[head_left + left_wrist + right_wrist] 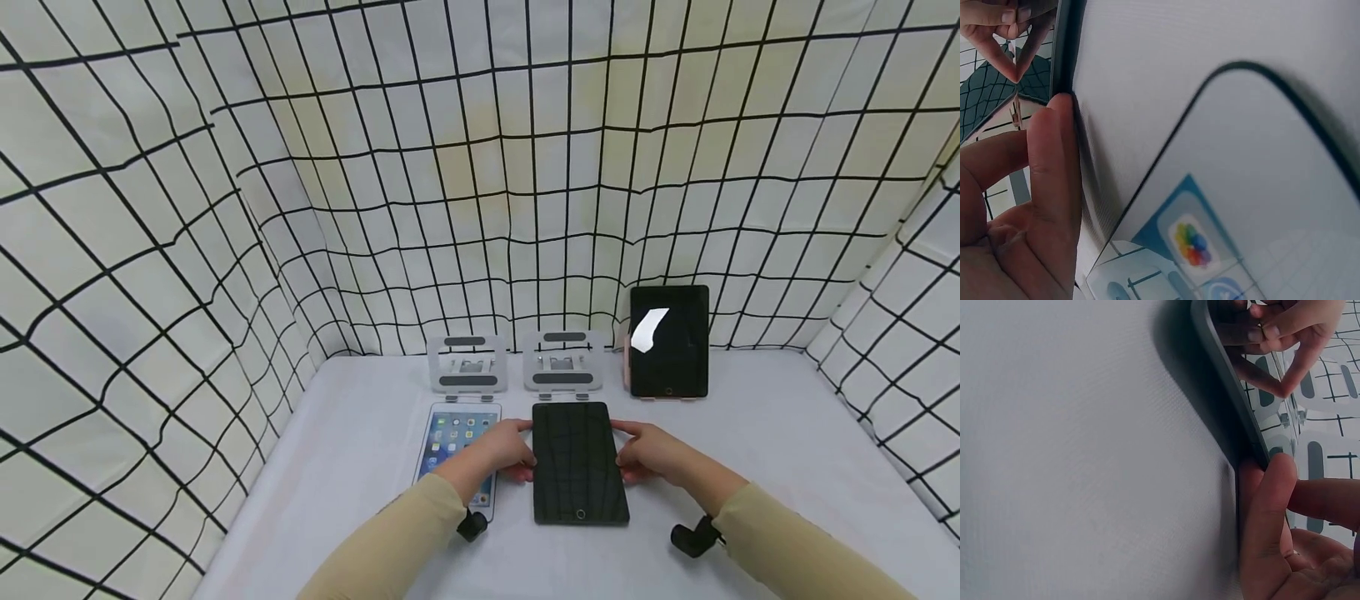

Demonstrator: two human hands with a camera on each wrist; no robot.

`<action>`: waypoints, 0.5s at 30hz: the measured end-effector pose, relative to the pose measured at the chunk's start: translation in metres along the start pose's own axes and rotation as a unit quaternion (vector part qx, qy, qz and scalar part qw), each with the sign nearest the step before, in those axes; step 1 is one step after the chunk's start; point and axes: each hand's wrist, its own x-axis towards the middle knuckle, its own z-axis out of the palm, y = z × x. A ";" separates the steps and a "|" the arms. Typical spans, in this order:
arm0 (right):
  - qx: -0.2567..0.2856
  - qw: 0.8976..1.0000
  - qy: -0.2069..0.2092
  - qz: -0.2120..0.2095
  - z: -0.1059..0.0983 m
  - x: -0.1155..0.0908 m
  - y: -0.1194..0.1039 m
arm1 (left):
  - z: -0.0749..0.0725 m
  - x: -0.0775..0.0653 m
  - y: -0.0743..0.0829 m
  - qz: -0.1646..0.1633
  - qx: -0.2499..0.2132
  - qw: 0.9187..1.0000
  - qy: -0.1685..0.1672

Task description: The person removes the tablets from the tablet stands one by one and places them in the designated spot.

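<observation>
Watching from my remote seat, I find both hands on the black tablet (577, 458), which is screen up at the middle of the table (360, 500), just in front of the right stand (562, 378). The left hand (512, 448) grips its left edge and the right hand (651, 452) its right edge, fingers bent at the sides. I take that matched hold as a way to keep the tablet level and leave the glass clear. From the right wrist view I see a dark shadow beneath its rim, so I suspect it is slightly raised, though I cannot be sure.

The white tablet (444, 433) lies just to the left, screen lit, in front of the left stand (468, 381); the left forearm (467, 475) crosses over it, and I cannot tell whether they touch. Both stands turn padded faces forward, with small lips below, I presume to catch a tablet's lower edge and stop it sliding. At the back right, a third tablet (675, 350) leans on a pink stand (627, 364), propped, I judge, so its screen faces forward.
</observation>
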 end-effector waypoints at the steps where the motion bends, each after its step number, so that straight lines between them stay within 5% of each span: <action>1: -0.002 1.000 0.002 0.000 0.000 0.000 0.000 | 0.000 0.000 0.000 0.002 0.010 1.000 -0.001; 15: -0.040 0.999 -0.010 -0.009 -0.003 -0.001 -0.004 | -0.001 -0.001 -0.003 0.033 0.091 0.995 -0.007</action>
